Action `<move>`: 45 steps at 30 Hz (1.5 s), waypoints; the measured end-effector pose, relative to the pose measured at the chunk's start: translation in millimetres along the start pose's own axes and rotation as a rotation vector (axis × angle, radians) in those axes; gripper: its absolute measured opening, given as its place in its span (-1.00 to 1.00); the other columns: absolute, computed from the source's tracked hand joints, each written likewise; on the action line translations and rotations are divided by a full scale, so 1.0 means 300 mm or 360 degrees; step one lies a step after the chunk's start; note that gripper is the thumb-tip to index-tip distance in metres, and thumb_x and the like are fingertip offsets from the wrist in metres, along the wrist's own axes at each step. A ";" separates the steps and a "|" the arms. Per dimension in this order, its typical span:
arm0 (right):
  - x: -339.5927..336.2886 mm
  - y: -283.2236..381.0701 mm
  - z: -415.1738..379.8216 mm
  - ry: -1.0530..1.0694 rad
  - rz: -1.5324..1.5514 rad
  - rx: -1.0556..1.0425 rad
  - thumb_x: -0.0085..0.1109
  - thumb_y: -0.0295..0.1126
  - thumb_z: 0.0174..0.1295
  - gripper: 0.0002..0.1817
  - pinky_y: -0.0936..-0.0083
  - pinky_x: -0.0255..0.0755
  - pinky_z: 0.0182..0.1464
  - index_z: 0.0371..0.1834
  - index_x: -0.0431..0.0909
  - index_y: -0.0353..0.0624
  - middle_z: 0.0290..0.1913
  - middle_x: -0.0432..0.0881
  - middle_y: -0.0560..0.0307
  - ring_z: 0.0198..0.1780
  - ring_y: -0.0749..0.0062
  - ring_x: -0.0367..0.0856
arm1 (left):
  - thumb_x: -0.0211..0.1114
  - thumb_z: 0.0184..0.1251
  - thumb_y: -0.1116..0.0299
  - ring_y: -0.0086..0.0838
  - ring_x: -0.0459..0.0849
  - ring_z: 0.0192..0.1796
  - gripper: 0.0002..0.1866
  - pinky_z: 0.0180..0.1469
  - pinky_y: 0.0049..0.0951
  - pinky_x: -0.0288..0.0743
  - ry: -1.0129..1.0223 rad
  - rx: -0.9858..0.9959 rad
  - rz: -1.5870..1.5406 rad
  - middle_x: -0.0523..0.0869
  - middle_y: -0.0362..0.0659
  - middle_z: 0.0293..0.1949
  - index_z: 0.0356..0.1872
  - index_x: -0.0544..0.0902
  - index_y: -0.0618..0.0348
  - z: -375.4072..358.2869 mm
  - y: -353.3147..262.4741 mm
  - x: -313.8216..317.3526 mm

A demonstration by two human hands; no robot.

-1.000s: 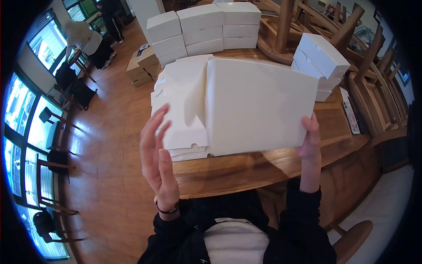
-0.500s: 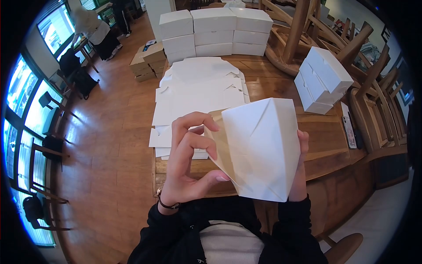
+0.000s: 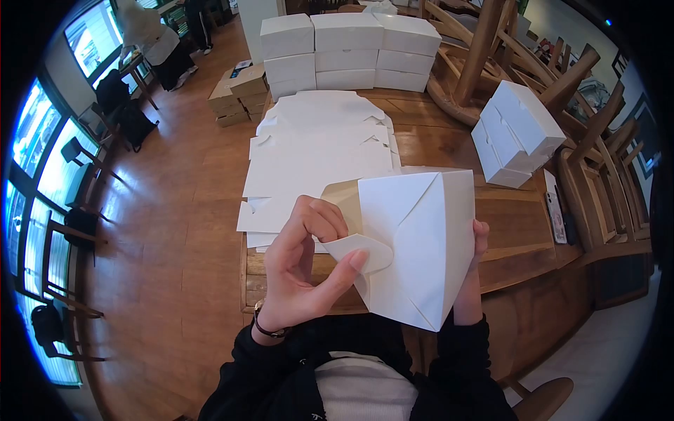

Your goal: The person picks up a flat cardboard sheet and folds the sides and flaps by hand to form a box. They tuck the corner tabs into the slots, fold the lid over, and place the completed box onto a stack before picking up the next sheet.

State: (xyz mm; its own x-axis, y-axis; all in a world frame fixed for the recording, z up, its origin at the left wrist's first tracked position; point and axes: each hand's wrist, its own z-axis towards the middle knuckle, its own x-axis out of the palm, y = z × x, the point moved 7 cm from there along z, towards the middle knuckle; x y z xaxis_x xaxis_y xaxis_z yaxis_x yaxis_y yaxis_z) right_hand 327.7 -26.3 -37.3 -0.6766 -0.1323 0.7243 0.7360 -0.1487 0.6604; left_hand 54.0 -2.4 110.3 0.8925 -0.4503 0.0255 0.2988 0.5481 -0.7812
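Observation:
A partly folded white cardboard box (image 3: 414, 245) is held up between my two hands, tilted, above the table's near edge. My left hand (image 3: 305, 263) pinches a rounded flap at the box's left side, the thumb on its outer face and the fingers curled behind it. Around the box's far right side wraps my right hand (image 3: 479, 245); only some fingertips and the wrist show, the rest being hidden by the cardboard. Just beyond the box, a stack of flat white box blanks (image 3: 316, 140) lies on the wooden table (image 3: 428, 130).
Folded white boxes (image 3: 347, 49) stand stacked in rows at the table's back. More white boxes (image 3: 516, 133) are piled at the right, near a phone (image 3: 556, 217). Upturned wooden chairs (image 3: 463, 63) crowd the right side. Brown cartons (image 3: 239, 91) sit on the floor; a person (image 3: 151, 42) stands far left.
The left thumb and fingers have closed on the rounded flap, which now folds over the box's left side. The box has come slightly lower.

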 end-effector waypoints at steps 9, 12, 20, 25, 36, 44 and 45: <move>-0.029 0.003 -0.011 0.0017 -0.0054 -0.0026 0.00 0.04 0.45 -0.33 0.44 0.67 -0.02 0.31 0.53 -0.37 0.07 0.75 -0.06 0.03 0.31 0.77 | 0.52 0.20 0.57 -0.41 0.46 -0.04 -0.71 0.06 -0.35 0.34 0.0167 -0.0014 0.0200 0.55 -0.16 -0.17 -0.25 0.52 0.18 0.003 0.002 0.007; -0.048 0.011 -0.028 -0.0002 -0.0186 0.0014 0.03 0.07 0.43 -0.28 0.42 0.66 0.03 0.36 0.48 -0.39 0.12 0.72 -0.08 0.08 0.28 0.75 | 0.60 0.20 0.45 -0.35 0.45 0.13 -0.59 0.19 -0.27 0.35 0.0352 0.0017 0.0406 0.54 -0.11 0.03 -0.05 0.53 0.18 -0.003 0.011 0.013; -0.081 0.031 -0.057 -0.0070 -0.0231 -0.0071 0.29 0.04 0.25 -0.17 0.36 0.62 0.15 0.46 0.33 -0.31 0.24 0.60 -0.05 0.23 0.26 0.63 | 0.56 0.32 0.25 -0.09 -0.10 0.73 0.17 0.64 -0.05 0.02 -0.0096 -0.0088 -0.0011 -0.13 0.11 0.69 0.68 -0.20 0.06 -0.039 0.090 0.035; -0.067 0.061 -0.062 -0.0209 -0.0532 -0.0145 0.62 -0.09 -0.01 0.03 0.32 0.56 0.24 0.50 0.28 -0.26 0.28 0.54 0.04 0.25 0.32 0.59 | 0.42 0.42 0.15 -0.05 -0.21 0.75 0.25 0.69 -0.05 -0.21 0.0331 -0.0396 -0.0104 -0.27 0.21 0.71 0.68 -0.49 0.19 -0.066 0.097 0.073; -0.053 0.081 -0.078 -0.0214 -0.1147 0.0118 0.71 -0.28 -0.12 0.02 0.33 0.44 0.34 0.46 0.36 -0.28 0.27 0.56 0.09 0.30 0.38 0.52 | 0.33 0.44 0.30 0.14 0.09 0.66 0.06 0.64 -0.02 -0.01 0.0474 -0.0041 0.0979 0.06 0.34 0.61 0.68 -0.26 0.40 -0.100 0.123 0.053; 0.139 0.093 -0.011 0.0178 -0.1558 -0.0130 0.63 -0.56 -0.05 0.04 0.19 0.29 0.53 0.56 0.24 -0.02 0.50 0.44 0.05 0.56 0.22 0.34 | 0.54 0.08 0.62 0.17 0.10 0.68 0.22 0.64 0.03 0.07 0.0282 -0.0114 0.0505 0.07 0.26 0.66 0.71 -0.10 0.18 -0.090 0.108 0.000; 0.171 0.084 0.004 0.0240 -0.1554 -0.0177 0.63 -0.54 -0.04 0.04 0.18 0.26 0.55 0.55 0.23 0.01 0.53 0.41 0.03 0.58 0.19 0.32 | 0.56 0.05 0.63 0.17 0.09 0.68 0.23 0.64 0.04 0.09 0.0287 -0.0072 0.0588 0.08 0.26 0.66 0.71 -0.08 0.15 -0.087 0.097 0.005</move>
State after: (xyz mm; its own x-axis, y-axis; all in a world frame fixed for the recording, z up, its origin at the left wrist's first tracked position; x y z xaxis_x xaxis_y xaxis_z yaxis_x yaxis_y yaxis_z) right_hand 311.6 -35.5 16.8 -0.9860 -0.0248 -0.1650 -0.1462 -0.3485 0.9258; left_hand 55.4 -5.5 71.4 0.8624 -0.3472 -0.3684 -0.0495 0.6664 -0.7440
